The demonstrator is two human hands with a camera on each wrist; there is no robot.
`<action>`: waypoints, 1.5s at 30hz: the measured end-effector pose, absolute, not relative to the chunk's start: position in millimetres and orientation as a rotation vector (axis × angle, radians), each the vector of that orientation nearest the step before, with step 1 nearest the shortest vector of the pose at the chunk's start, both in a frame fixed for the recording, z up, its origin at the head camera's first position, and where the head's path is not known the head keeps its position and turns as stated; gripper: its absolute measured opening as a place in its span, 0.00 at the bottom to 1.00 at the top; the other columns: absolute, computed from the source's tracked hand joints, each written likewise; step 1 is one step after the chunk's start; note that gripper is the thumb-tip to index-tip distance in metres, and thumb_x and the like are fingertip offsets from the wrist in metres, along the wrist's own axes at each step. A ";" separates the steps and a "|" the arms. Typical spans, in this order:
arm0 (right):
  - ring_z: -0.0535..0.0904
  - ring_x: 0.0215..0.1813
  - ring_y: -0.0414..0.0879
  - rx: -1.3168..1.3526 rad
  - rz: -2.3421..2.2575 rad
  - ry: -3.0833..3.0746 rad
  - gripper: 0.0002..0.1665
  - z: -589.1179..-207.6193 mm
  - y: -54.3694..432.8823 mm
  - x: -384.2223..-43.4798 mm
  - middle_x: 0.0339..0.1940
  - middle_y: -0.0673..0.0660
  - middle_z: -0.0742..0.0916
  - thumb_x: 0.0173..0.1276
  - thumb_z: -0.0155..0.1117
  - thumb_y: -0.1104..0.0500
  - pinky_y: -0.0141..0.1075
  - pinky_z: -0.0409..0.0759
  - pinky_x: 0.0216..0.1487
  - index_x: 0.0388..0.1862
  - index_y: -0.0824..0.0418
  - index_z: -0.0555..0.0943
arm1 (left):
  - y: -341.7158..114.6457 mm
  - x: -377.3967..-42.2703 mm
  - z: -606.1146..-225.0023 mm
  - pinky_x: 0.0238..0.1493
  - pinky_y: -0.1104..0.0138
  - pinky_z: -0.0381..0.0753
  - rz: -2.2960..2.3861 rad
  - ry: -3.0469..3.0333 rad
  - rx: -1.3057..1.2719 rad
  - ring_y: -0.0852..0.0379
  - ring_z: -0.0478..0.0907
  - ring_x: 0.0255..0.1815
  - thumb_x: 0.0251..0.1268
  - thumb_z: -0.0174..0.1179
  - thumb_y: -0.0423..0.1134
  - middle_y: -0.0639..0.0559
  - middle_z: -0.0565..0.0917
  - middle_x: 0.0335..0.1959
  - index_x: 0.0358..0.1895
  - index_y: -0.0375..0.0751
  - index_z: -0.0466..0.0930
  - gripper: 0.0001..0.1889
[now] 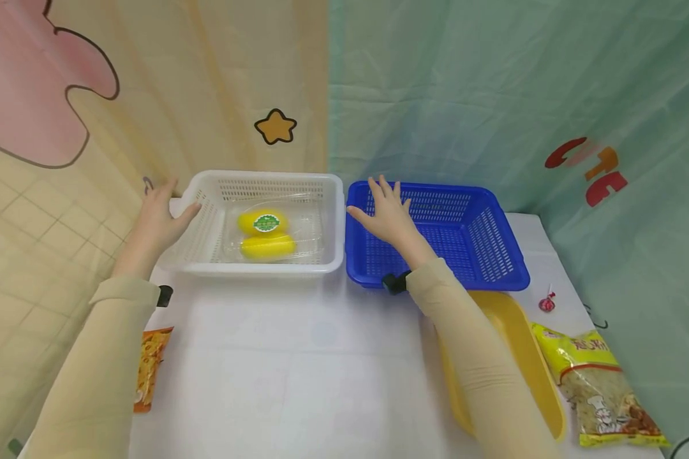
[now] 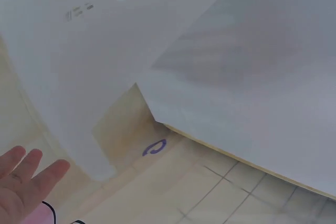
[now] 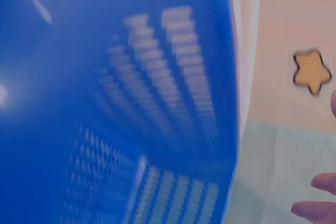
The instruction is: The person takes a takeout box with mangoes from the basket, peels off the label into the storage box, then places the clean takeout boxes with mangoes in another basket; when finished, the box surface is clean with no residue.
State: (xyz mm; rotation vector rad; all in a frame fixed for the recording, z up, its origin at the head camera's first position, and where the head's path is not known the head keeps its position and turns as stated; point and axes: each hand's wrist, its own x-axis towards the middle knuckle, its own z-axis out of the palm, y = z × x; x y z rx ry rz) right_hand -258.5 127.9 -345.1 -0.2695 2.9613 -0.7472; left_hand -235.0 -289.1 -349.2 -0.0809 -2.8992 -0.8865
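Observation:
A white plastic basket [image 1: 264,268] stands at the back left. In it lies a clear plastic box [image 1: 309,233] with two yellow oval, fruit-like things [image 1: 268,247], one under a green round label. My left hand [image 1: 161,220] is at the basket's left end, thumb and fingers spread, holding nothing; whether it touches the rim I cannot tell. A blue plastic basket [image 1: 488,245] stands to the right, its side walls slotted. Over its left part my right hand [image 1: 387,217] hovers with fingers spread and nothing in them. Only fingertips [image 3: 317,211] of it show in the right wrist view.
A yellow tray [image 1: 542,389] lies under my right forearm, in front of the blue basket. Right of it are a lollipop [image 1: 547,303] and a yellow-and-clear food bag [image 1: 600,389]. An orange snack packet [image 1: 151,370] lies beside my left forearm. Curtains [image 1: 436,95] hang behind the table.

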 end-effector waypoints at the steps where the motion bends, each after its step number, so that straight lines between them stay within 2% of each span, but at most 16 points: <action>1: 0.33 0.81 0.67 -0.281 -0.756 2.949 0.53 -346.5 123.0 -257.6 0.83 0.61 0.47 0.70 0.51 0.31 0.70 0.37 0.74 0.82 0.56 0.46 | -290.5 -234.2 -350.6 0.74 0.35 0.46 -0.888 -2.902 -0.083 0.26 0.44 0.77 0.75 0.49 0.54 0.23 0.49 0.76 0.77 0.29 0.41 0.43; 6: 0.41 0.81 0.64 -0.341 -0.841 2.866 0.50 -351.0 100.2 -253.4 0.82 0.62 0.51 0.71 0.55 0.35 0.64 0.46 0.77 0.81 0.58 0.49 | -298.8 -229.4 -359.4 0.69 0.33 0.56 -0.830 -2.978 -0.054 0.21 0.54 0.70 0.76 0.46 0.54 0.21 0.57 0.72 0.74 0.24 0.49 0.40; 10: 0.53 0.81 0.58 -0.382 -0.954 2.794 0.48 -352.1 83.8 -252.7 0.81 0.62 0.58 0.71 0.56 0.38 0.54 0.57 0.78 0.80 0.59 0.53 | -305.3 -225.9 -364.5 0.63 0.31 0.61 -0.812 -3.050 -0.004 0.20 0.61 0.64 0.76 0.43 0.55 0.18 0.57 0.70 0.74 0.24 0.50 0.39; 13: 0.59 0.78 0.56 -0.394 -1.006 2.767 0.46 -354.2 73.3 -252.6 0.79 0.61 0.62 0.72 0.57 0.39 0.51 0.61 0.77 0.79 0.59 0.55 | -307.9 -223.9 -366.7 0.62 0.31 0.63 -0.834 -3.088 0.041 0.20 0.62 0.63 0.77 0.41 0.56 0.17 0.57 0.69 0.75 0.25 0.49 0.39; 17: 0.63 0.76 0.56 -0.386 -1.046 2.748 0.44 -358.2 61.9 -251.4 0.77 0.62 0.65 0.72 0.57 0.41 0.51 0.64 0.75 0.78 0.59 0.57 | -310.7 -221.6 -370.9 0.61 0.32 0.65 -0.879 -3.118 0.099 0.20 0.61 0.64 0.77 0.39 0.57 0.16 0.57 0.69 0.75 0.26 0.48 0.39; 20: 0.64 0.75 0.57 -0.372 -1.083 2.730 0.43 -361.3 54.3 -250.5 0.76 0.62 0.67 0.72 0.59 0.42 0.52 0.66 0.74 0.78 0.59 0.58 | -314.1 -220.1 -375.4 0.61 0.33 0.66 -0.943 -3.099 0.141 0.21 0.62 0.65 0.78 0.39 0.54 0.18 0.56 0.70 0.76 0.28 0.49 0.36; 26: 0.64 0.75 0.56 -0.287 -1.163 2.670 0.43 -365.8 38.8 -251.1 0.77 0.61 0.66 0.72 0.59 0.45 0.52 0.66 0.74 0.78 0.60 0.57 | -321.6 -217.9 -383.6 0.54 0.41 0.72 -1.025 -3.011 0.168 0.27 0.67 0.59 0.77 0.42 0.44 0.20 0.63 0.67 0.75 0.32 0.55 0.29; 30: 0.62 0.76 0.56 -0.211 -1.186 2.623 0.45 -368.1 30.2 -254.2 0.78 0.61 0.65 0.72 0.60 0.47 0.51 0.62 0.76 0.79 0.62 0.54 | -323.5 -218.8 -386.4 0.41 0.56 0.75 -1.015 -2.998 0.185 0.34 0.70 0.50 0.76 0.46 0.45 0.23 0.71 0.58 0.74 0.35 0.58 0.29; 33: 0.61 0.77 0.57 -0.153 -1.208 2.593 0.45 -370.1 25.5 -257.3 0.78 0.63 0.64 0.71 0.61 0.48 0.50 0.60 0.77 0.79 0.63 0.54 | -322.5 -220.8 -387.3 0.32 0.66 0.71 -1.021 -2.988 0.209 0.42 0.70 0.43 0.76 0.48 0.46 0.30 0.73 0.51 0.74 0.37 0.60 0.29; 38: 0.60 0.77 0.58 -0.044 -1.227 2.554 0.46 -375.6 19.0 -259.9 0.78 0.64 0.63 0.71 0.61 0.50 0.51 0.59 0.77 0.79 0.65 0.51 | -320.5 -223.5 -388.2 0.30 0.68 0.71 -1.012 -2.988 0.222 0.44 0.71 0.40 0.75 0.50 0.45 0.32 0.74 0.48 0.74 0.38 0.62 0.29; 45: 0.55 0.80 0.57 0.085 -1.171 2.549 0.50 -380.5 7.5 -252.1 0.81 0.63 0.57 0.72 0.60 0.50 0.51 0.56 0.78 0.81 0.62 0.44 | -322.8 -223.4 -388.7 0.29 0.68 0.73 -1.013 -2.998 0.231 0.42 0.73 0.41 0.75 0.50 0.45 0.29 0.74 0.49 0.74 0.37 0.60 0.29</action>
